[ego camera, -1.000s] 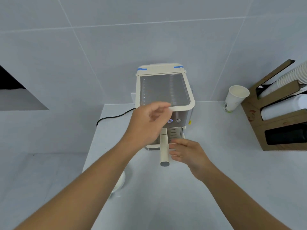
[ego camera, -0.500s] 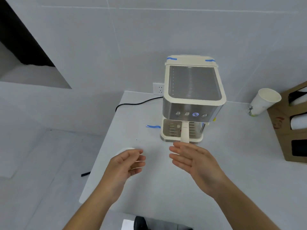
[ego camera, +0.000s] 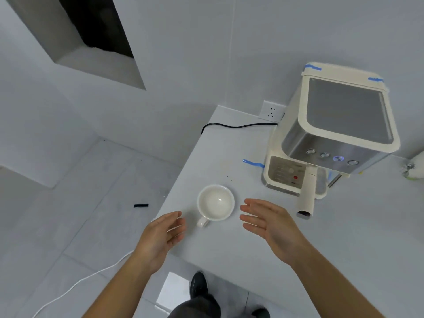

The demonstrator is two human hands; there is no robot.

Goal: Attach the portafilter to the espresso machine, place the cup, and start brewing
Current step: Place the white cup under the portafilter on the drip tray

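Pale grey counter (ego camera: 229, 253), tiled wall behind. Left hand (ego camera: 160, 232) open, empty, by the near-left edge. Cup (ego camera: 215, 202) between the hands, untouched. Right hand (ego camera: 268, 223) open, empty. Portafilter (ego camera: 306, 193) seated in espresso machine (ego camera: 339, 134), far right. Step: placing the cup; next, grasp its handle and carry it under the spout.

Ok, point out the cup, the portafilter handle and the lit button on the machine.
cup (ego camera: 215, 201): head view, on the inside bottom of the bowl.
portafilter handle (ego camera: 307, 193): head view, midway along the cream shaft.
lit button (ego camera: 338, 158): head view, on its blue glowing face.
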